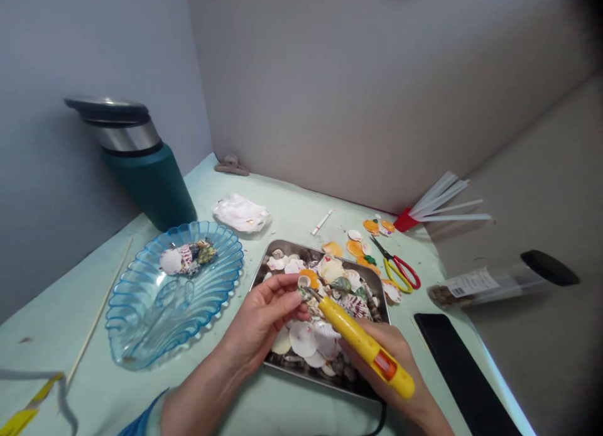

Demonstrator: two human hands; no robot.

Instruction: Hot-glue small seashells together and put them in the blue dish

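1. Left hand (258, 315): thumb and fingers pinched on a small shell (304, 281), held just above the tray (320, 381).
2. Right hand (398, 343): closed around a yellow tool (351, 328), its tip pointing up and left at the small shell. Cannot tell whether the tip makes contact.
3. Tray sits on the bench (282, 414), filled with loose shells (303, 338).
4. Blue dish (141, 323) stands left of the tray; a shell cluster (188, 259) lies in its far part.
5. Scissors (390, 256), 1 handle loop red and 1 yellow, lie right of the tray, blades parted.
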